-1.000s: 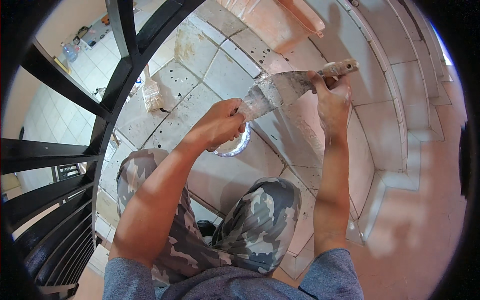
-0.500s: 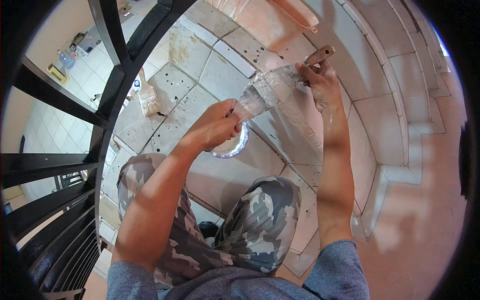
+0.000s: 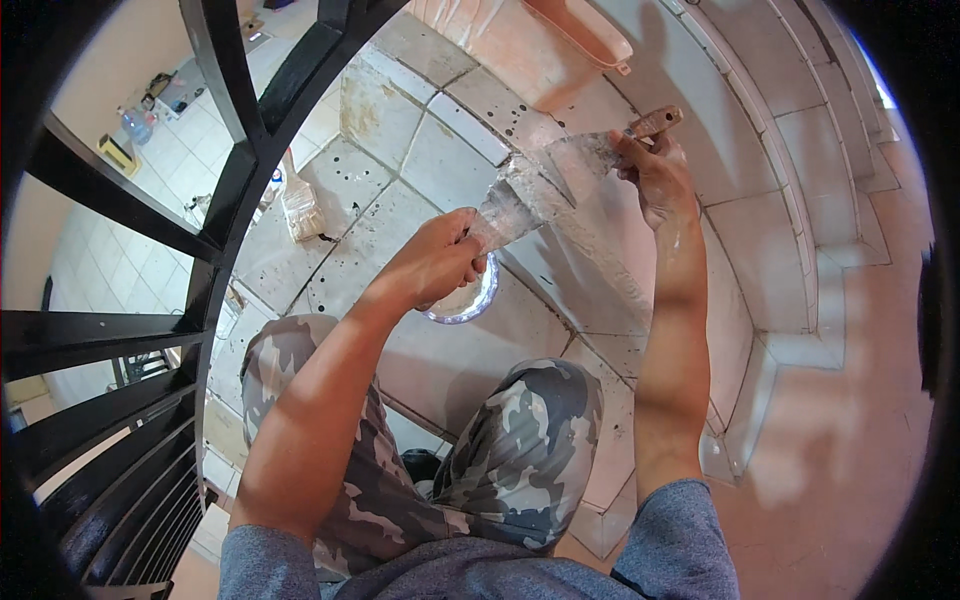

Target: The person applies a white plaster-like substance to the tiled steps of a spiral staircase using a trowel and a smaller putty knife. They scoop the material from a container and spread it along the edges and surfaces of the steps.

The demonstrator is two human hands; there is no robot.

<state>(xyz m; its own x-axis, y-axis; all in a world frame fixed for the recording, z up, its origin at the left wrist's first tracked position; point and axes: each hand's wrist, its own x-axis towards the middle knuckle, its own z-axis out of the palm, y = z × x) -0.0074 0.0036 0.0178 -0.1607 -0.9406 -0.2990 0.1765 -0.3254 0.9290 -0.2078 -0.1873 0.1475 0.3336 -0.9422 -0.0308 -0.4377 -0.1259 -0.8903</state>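
My left hand (image 3: 432, 262) is closed around a putty knife (image 3: 508, 218), its metal blade smeared with white paste and pointing up and right. In my right hand (image 3: 660, 178) is a second putty knife (image 3: 580, 163) with a worn wooden handle and a wider, paste-coated blade. The two blades meet or nearly meet above the tiles; exact contact is hard to tell. Partly hidden beneath my left hand stands a round tub (image 3: 478, 298) with a pale rim. Behind the blades runs a rough whitish strip (image 3: 605, 262), sloping down to the right.
A paintbrush (image 3: 301, 208) with pale bristles lies on the speckled tiles to the left. Black metal railing (image 3: 228, 180) curves along my left side. An orange plastic trough (image 3: 590, 38) sits at the far side. Tiled steps (image 3: 780, 190) rise on the right.
My right hand has moved slightly right and nearer, drawing its putty knife outward across the other blade. My left hand and its putty knife have barely shifted.
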